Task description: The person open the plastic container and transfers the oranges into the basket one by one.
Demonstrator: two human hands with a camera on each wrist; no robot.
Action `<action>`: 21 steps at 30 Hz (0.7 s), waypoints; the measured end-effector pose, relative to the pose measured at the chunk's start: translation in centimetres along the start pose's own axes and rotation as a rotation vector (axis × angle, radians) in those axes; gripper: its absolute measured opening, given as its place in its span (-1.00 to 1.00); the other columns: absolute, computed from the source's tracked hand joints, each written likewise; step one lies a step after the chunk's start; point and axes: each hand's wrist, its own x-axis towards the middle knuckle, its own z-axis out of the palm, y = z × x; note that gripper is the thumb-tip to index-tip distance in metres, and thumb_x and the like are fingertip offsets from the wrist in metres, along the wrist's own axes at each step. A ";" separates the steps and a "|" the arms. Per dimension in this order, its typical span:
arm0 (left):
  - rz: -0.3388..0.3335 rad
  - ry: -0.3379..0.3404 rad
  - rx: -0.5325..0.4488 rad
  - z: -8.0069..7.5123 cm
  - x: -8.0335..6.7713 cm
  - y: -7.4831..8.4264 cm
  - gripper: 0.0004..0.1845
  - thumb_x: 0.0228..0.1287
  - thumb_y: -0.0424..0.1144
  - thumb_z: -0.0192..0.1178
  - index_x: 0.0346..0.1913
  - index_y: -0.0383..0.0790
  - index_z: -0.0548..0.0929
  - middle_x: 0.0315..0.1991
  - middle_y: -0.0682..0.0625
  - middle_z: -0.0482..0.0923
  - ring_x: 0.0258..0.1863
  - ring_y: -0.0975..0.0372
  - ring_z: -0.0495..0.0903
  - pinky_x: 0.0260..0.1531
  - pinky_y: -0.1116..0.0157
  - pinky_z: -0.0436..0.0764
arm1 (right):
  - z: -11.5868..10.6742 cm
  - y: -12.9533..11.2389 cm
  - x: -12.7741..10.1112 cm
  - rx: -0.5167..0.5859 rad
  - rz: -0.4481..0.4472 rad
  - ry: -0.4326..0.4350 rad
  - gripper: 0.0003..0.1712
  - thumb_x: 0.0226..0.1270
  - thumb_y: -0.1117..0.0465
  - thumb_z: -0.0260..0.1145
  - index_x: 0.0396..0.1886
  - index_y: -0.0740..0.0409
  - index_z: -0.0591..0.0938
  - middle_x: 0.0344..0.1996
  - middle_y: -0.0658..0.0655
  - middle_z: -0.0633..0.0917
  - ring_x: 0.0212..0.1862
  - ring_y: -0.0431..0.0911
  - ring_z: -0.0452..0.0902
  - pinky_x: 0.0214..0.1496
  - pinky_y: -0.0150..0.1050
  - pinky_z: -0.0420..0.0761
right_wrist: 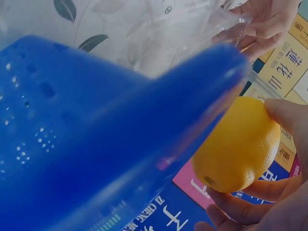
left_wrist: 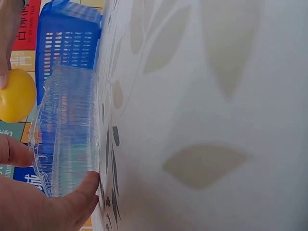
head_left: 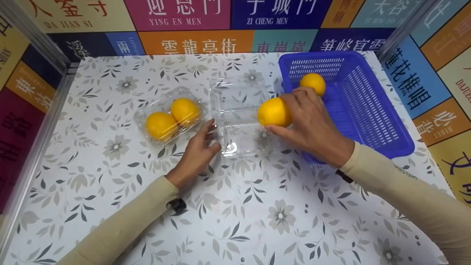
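Note:
My right hand [head_left: 311,125] grips an orange [head_left: 274,112] between thumb and fingers, raised over the right side of an empty clear plastic clamshell box [head_left: 241,141]. In the right wrist view the same orange [right_wrist: 238,144] shows past the blue rim. At the left side of that box is my left hand [head_left: 198,154], its fingers loosely extended; the left wrist view shows the fingertips right at the box wall [left_wrist: 72,130]. A second clear box [head_left: 141,130], holding two oranges [head_left: 162,126], sits to the left of this hand. Another orange [head_left: 313,84] lies in the blue basket [head_left: 403,145].
The blue plastic basket stands at the table's right, its near-left rim under my right forearm and hand. Upright panels with printed lettering [head_left: 195,42] border the flower-patterned table [head_left: 235,206] at the back and sides.

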 end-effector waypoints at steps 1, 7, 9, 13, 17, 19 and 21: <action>-0.002 0.001 -0.001 0.0 0.0 0.0 -0.12 0.41 -0.45 0.18 0.75 -0.34 0.13 0.62 -0.29 0.34 0.55 -0.12 0.45 0.56 0.02 0.45 | -0.1 0.2 0.0 0.002 0.008 0.003 -0.15 0.34 -0.15 0.64 0.28 0.45 0.62 0.09 0.49 0.67 0.22 0.38 0.44 0.38 0.24 0.43; -0.005 0.001 0.001 0.0 0.0 0.1 -0.11 0.41 -0.46 0.19 0.76 -0.32 0.13 0.62 -0.27 0.35 0.54 -0.10 0.46 0.55 0.03 0.46 | -0.4 1.0 0.2 0.020 0.052 0.015 -0.14 0.33 -0.14 0.66 0.30 0.45 0.62 0.09 0.47 0.65 0.21 0.37 0.43 0.31 0.23 0.42; -0.002 -0.002 0.005 0.0 0.0 0.1 -0.11 0.41 -0.45 0.19 0.76 -0.33 0.13 0.62 -0.27 0.34 0.54 -0.10 0.46 0.55 0.02 0.46 | -0.6 1.3 0.3 0.015 0.059 0.021 -0.15 0.33 -0.13 0.66 0.29 0.45 0.62 0.08 0.47 0.64 0.21 0.37 0.42 0.25 0.22 0.44; 0.003 -0.003 0.008 0.0 0.0 0.1 -0.12 0.40 -0.44 0.18 0.75 -0.36 0.13 0.62 -0.29 0.34 0.54 -0.11 0.46 0.56 0.02 0.45 | -0.9 1.7 0.5 0.006 0.076 0.025 -0.18 0.34 -0.13 0.65 0.27 0.44 0.62 0.09 0.47 0.64 0.22 0.37 0.40 0.16 0.19 0.45; 0.008 0.000 0.007 0.0 0.0 0.1 -0.12 0.39 -0.45 0.18 0.75 -0.37 0.14 0.62 -0.31 0.34 0.53 -0.13 0.46 0.55 0.00 0.46 | -1.3 2.1 0.6 0.003 0.110 0.027 -0.19 0.33 -0.11 0.66 0.29 0.42 0.64 0.12 0.48 0.66 0.22 0.38 0.40 0.15 0.21 0.44; 0.011 0.002 0.012 -0.1 0.0 0.1 -0.11 0.39 -0.45 0.18 0.75 -0.37 0.14 0.61 -0.31 0.34 0.53 -0.14 0.47 0.55 0.00 0.47 | -1.6 2.3 0.7 0.000 0.128 0.027 -0.19 0.32 -0.10 0.67 0.29 0.41 0.64 0.13 0.48 0.66 0.21 0.38 0.40 0.14 0.21 0.44; 0.010 0.004 0.020 -0.1 0.0 0.1 -0.11 0.39 -0.45 0.19 0.75 -0.36 0.14 0.61 -0.30 0.35 0.53 -0.13 0.48 0.54 0.00 0.48 | -1.8 2.5 0.8 -0.001 0.146 0.024 -0.19 0.32 -0.10 0.68 0.28 0.41 0.65 0.15 0.48 0.66 0.21 0.37 0.39 0.13 0.21 0.44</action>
